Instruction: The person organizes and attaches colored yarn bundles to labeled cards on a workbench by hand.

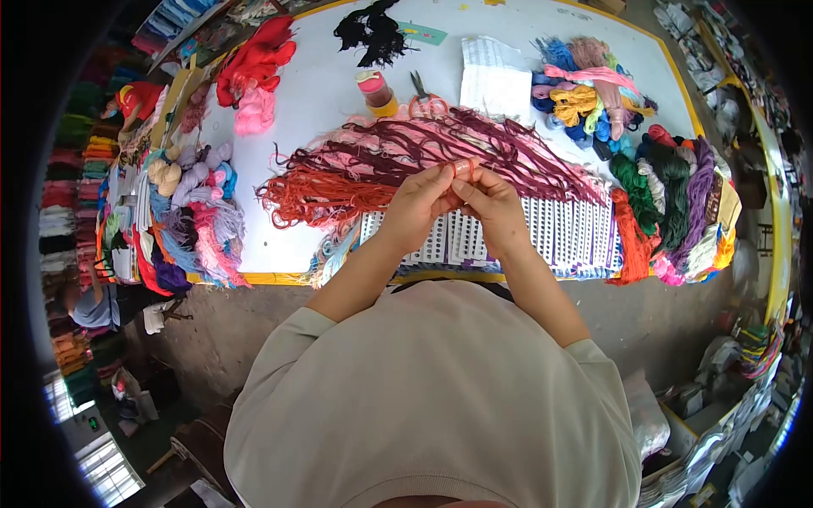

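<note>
My left hand (420, 205) and my right hand (493, 207) meet above the table, fingers pinched together. Between the fingertips is a small orange-red loop of thread (464, 168) with a pale spot on it, too small to make out fully. Just beyond the hands spreads a wide heap of maroon and pink thread (398, 148). Orange-red thread (326, 199) lies to the left of my left hand. Beneath my wrists sits a row of white cards with punched holes (563, 233), partly covered by the threads and my arms.
Scissors (426, 100) and a bottle with a pink cap (373, 91) stand past the heap. Farther back are white sheets (495, 76) and black thread (371, 34). Coloured skeins (199, 212) pile at the left, more skeins (677, 195) at the right. Another person (140, 102) is at far left.
</note>
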A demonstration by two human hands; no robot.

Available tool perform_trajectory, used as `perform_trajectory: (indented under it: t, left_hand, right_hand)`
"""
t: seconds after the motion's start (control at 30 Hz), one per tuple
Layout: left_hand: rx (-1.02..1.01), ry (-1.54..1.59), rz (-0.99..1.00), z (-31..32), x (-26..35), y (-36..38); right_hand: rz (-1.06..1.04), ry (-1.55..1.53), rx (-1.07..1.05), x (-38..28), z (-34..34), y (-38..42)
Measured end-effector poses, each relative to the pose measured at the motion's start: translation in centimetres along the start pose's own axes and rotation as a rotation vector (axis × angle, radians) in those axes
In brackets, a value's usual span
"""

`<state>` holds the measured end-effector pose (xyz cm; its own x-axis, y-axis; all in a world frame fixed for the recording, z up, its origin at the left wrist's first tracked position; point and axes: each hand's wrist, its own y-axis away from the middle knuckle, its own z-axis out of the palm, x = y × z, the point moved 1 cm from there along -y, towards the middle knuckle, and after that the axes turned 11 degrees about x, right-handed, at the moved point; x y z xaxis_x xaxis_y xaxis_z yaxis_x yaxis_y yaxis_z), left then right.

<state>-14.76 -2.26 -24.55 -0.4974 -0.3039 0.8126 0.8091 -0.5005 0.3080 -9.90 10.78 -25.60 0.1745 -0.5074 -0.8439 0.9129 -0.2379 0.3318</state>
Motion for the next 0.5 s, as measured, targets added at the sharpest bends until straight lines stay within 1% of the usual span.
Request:
perform_trajectory:
  t: [0.1,0.13,0.2,0.27,0.33,0.4,0.43,0.47,0.5]
  left_hand:
    - [0.020,0.032,0.009,-0.1,-0.3,-0.2]
    - [0.038,0.049,0.016,-0.3,-0.4,-0.2]
    - [0.021,0.048,0.043,-0.7,-0.8,-0.5]
    - [0.004,0.049,0.067,-0.7,-1.0,-0.7]
    - [0.082,-0.038,0.186,-0.5,-1.1,-1.0]
    - [0.117,0.008,0.159,-0.5,-0.6,-1.3]
    - [0.149,0.053,0.132,-0.4,-0.1,-1.5]
    - [0.176,0.089,0.070,-0.6,1.1,-1.4]
    - [0.237,0.125,-0.014,-2.7,1.2,-1.9]
  right_hand:
    - [0.021,-0.023,0.060,0.1,0.0,0.0]
    - [0.022,-0.023,0.059,0.1,0.0,-0.1]
    - [0.079,-0.182,0.016,0.2,-0.1,-0.2]
    - [0.088,-0.214,0.000,-0.2,-0.1,-0.2]
    - [0.101,-0.246,-0.014,-0.2,-0.4,-0.4]
    - [0.199,-0.190,-0.131,0.0,-1.4,-0.8]
    - [0.206,-0.190,-0.129,-0.3,-1.7,-0.8]
    - [0.107,-0.036,-0.074,-0.8,-2.0,-0.7]
    - [0.011,0.119,-0.019,-1.2,-2.7,-0.7]
